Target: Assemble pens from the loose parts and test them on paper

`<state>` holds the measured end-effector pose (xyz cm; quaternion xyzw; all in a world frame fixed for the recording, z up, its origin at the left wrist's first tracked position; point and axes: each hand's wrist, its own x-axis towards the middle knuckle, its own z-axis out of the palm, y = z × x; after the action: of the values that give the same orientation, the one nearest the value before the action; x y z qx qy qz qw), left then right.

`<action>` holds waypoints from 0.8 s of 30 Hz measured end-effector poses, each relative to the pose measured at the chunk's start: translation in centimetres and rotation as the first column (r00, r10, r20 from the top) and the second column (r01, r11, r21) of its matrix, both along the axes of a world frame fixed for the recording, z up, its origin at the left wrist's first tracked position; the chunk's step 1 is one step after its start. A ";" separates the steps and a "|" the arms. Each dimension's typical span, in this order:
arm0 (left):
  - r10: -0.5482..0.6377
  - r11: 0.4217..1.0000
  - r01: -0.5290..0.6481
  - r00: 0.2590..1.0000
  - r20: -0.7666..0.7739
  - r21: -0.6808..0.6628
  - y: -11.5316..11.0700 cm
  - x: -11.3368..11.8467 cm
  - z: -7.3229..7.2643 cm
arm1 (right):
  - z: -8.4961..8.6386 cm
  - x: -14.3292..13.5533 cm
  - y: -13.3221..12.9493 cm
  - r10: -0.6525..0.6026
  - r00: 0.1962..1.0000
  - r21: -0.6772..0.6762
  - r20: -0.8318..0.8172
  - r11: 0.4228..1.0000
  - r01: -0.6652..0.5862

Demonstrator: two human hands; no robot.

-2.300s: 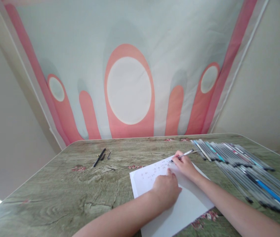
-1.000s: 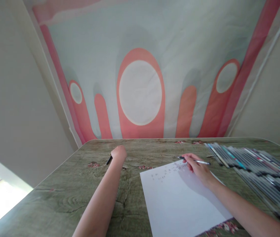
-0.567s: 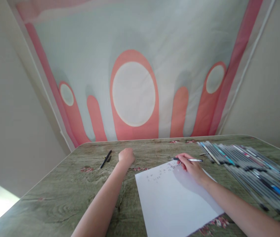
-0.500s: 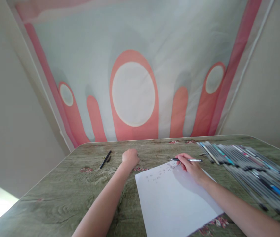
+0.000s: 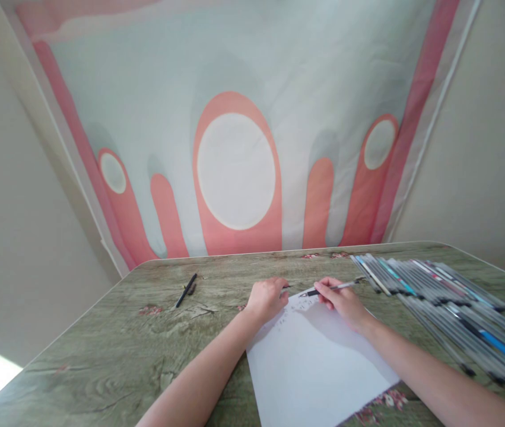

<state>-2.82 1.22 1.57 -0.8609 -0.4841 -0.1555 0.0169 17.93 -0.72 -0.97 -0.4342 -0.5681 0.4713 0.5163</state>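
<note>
My right hand (image 5: 343,305) pinches a pen (image 5: 336,288) with a clear barrel and a dark grip. The pen lies slanted, its tip down at the left over the top of a white sheet of paper (image 5: 318,362). Small dark scribbles run along the sheet's upper edge. My left hand (image 5: 269,298) rests at the paper's upper left corner, fingers curled. A thin dark tip pokes out from those fingers; what it belongs to is hidden. Further left on the table, a black pen (image 5: 186,290) lies beside a small dark piece (image 5: 191,289).
Many grey pens or refills (image 5: 443,284) lie in rows at the right of the wood-patterned table (image 5: 114,356), with a blue-and-black pen (image 5: 496,344) among them. A pink and pale green printed sheet (image 5: 237,172) hangs behind the table's far edge.
My left hand has moved right, from the bare table onto the paper's upper left corner. My right hand has tilted the pen, bringing its tip lower and leftward.
</note>
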 end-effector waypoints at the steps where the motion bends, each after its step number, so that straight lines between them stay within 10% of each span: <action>1: -0.009 1.000 0.009 1.000 0.002 0.000 0.0 0.1 0.0 | 0.0 0.0 0.0 0.005 1.000 -0.003 -0.012 1.000 -0.005; 24: -0.093 0.995 0.095 0.995 -0.045 0.035 -1.2 0.9 0.8 | -1.1 0.3 0.7 0.062 0.987 -0.056 -0.150 0.996 -0.071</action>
<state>-1.87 0.00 2.40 -0.8855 -0.4396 -0.1463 0.0361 18.19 0.01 -2.06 -0.3946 -0.5276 0.5364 0.5275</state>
